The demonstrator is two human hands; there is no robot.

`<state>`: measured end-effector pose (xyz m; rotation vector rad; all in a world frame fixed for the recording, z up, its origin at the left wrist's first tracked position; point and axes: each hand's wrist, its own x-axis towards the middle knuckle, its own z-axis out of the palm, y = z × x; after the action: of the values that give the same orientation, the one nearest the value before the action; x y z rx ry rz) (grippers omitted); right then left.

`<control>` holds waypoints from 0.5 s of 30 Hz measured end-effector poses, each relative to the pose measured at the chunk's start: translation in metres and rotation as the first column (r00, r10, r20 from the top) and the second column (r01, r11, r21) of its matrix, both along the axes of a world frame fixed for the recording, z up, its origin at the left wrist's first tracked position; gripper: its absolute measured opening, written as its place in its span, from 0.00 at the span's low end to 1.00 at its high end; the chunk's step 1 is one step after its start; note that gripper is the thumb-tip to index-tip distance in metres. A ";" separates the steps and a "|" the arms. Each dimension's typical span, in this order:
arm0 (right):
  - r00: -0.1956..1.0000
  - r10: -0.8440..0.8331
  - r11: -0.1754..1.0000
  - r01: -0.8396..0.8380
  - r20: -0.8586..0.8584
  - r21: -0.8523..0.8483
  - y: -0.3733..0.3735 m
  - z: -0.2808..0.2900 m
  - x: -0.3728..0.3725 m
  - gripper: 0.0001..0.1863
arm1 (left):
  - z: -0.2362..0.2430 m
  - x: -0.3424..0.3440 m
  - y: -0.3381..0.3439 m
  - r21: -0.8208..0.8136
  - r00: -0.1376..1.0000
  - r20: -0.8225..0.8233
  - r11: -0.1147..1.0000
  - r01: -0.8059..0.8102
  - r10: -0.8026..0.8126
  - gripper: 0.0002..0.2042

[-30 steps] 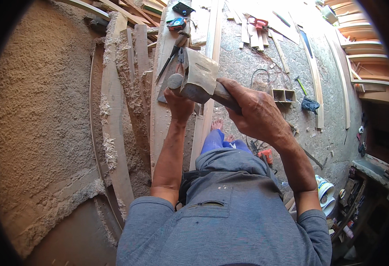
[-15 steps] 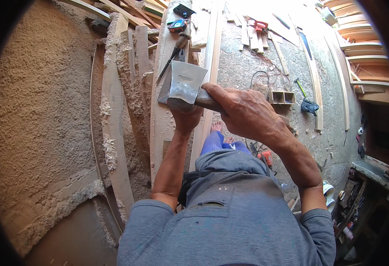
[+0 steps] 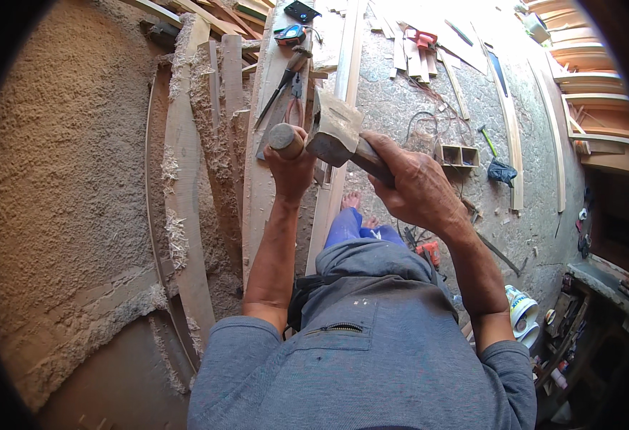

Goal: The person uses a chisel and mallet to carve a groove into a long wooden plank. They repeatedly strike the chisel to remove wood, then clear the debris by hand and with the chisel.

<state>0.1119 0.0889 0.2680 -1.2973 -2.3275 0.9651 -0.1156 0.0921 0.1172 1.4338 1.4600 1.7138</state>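
Observation:
My left hand [image 3: 290, 172] is closed around the round wooden handle of a chisel [image 3: 284, 139], whose butt faces up; its blade is hidden below the fist. In my right hand [image 3: 416, 179] is the wooden haft of a hatchet [image 3: 337, 130]. The hatchet's broad grey head tilts just right of the chisel's butt, apart from it. Under both hands runs a long pale board [image 3: 256, 208]. On it, beyond my left hand, lie red-handled pliers [image 3: 296, 102] and a dark screwdriver-like tool [image 3: 280, 87].
A blue tape measure [image 3: 291, 34] sits farther up the board. Shaving-covered planks [image 3: 183, 165] stand along the rough wall on the left. On the floor at right are a wooden box [image 3: 459, 155], a green-handled tool [image 3: 488, 142], cables and long strips [image 3: 513, 158]. White buckets [image 3: 521, 313] stand lower right.
The hatchet has moved right and turned, uncovering the chisel's butt and the pliers. My right hand has shifted slightly right and down; the left remains closed on the chisel.

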 end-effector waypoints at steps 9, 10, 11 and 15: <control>0.994 0.077 0.996 -0.080 0.083 0.041 -0.001 0.005 -0.005 0.33 | -0.005 -0.004 -0.018 -0.007 0.989 0.112 0.995 0.103 -0.101 0.13; 0.991 0.087 0.995 -0.092 0.102 0.040 0.000 0.007 -0.006 0.34 | -0.014 -0.007 -0.020 0.000 0.992 -0.111 0.999 0.055 -0.054 0.13; 0.988 0.100 0.993 -0.106 0.117 0.047 0.003 0.011 -0.008 0.34 | -0.015 -0.011 -0.017 0.024 0.943 -0.333 1.000 0.007 0.002 0.14; 0.987 0.156 0.959 -0.163 0.045 0.233 0.009 0.036 -0.014 0.36 | 0.014 0.008 -0.020 0.091 0.999 0.021 0.995 0.046 -0.048 0.13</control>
<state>0.0978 0.0982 0.3038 -1.0486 -2.5082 0.6913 -0.1076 0.0723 0.1315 1.4780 1.3411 1.7817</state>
